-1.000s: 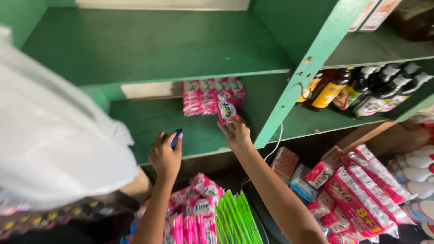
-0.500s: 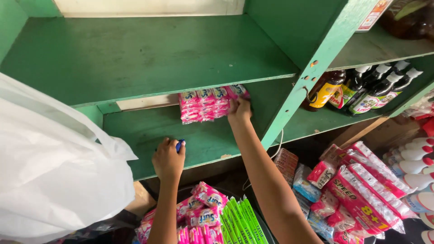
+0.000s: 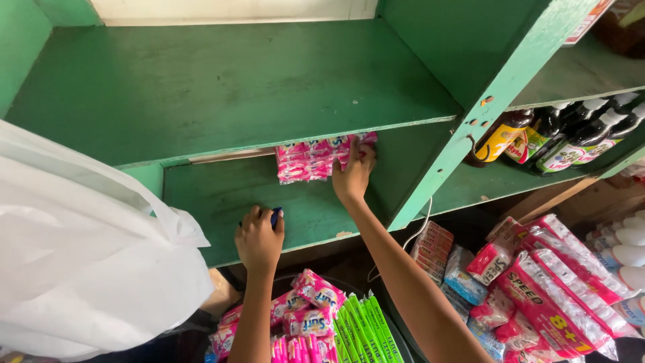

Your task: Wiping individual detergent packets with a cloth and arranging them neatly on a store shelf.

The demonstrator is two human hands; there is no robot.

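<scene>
Green wooden shelves (image 3: 222,87) fill the view, the upper board bare, the lower one (image 3: 215,202) carrying a stack of pink sachets (image 3: 312,160) against the back. A white plastic bag (image 3: 87,255) hangs at the left.

The right hand (image 3: 353,176) reaches up and forward with the arm stretched from the lower right, palm flat against the right end of the sachets, fingers (image 3: 366,149) spread loosely over the packs rather than curled round them. The stack lies under and just left of these fingers, touching them.

The left hand (image 3: 259,238) rests at the front edge of the lower shelf, knuckles up, its fingers closed on a small blue object (image 3: 275,216) whose tip shows above the fist; what it is cannot be told.

Dark bottles (image 3: 571,134) with yellow and green labels stand on the shelf to the right. Below lie pink packets (image 3: 312,309), bright green strips (image 3: 366,333) and red-and-white packs (image 3: 551,289).
</scene>
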